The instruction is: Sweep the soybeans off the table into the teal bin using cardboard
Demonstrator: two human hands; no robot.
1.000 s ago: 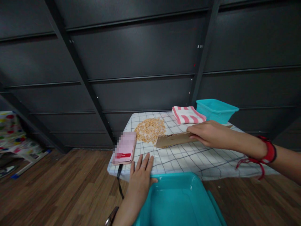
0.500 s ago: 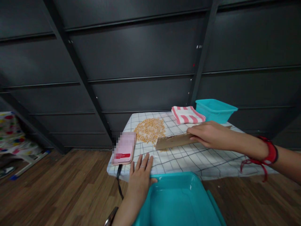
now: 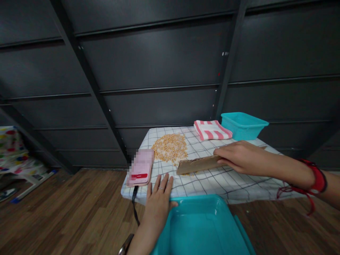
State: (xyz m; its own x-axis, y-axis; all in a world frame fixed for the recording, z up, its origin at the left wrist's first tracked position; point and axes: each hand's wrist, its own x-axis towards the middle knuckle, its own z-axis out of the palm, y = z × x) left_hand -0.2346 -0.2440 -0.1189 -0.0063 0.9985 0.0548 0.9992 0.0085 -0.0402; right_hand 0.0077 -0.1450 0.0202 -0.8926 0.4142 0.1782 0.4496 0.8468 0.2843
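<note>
In my right hand (image 3: 235, 156) is a strip of brown cardboard (image 3: 198, 165), held on edge against the checked tablecloth (image 3: 159, 170). A few yellow kernels lie along the strip's lower edge. Beyond its left end spreads a pile of yellow kernels (image 3: 170, 147), mixed with whitish grains. My left hand (image 3: 159, 202) lies with fingers stretched over the cloth at the table's front edge, its thumb at the rim of a teal basin (image 3: 196, 201). The basin stands below the front edge, and its visible floor is bare.
A pink phone (image 3: 140, 166) with a black strap lies left of the pile. Toward the back right are a folded pink-and-white striped towel (image 3: 212, 130) and a smaller teal tub (image 3: 243, 125). A dark panelled wall (image 3: 159, 63) rises behind the table.
My right hand has brought the cardboard strip slightly toward me and to the right, with a few kernels beside its lower edge. My left hand has stayed in place.
</note>
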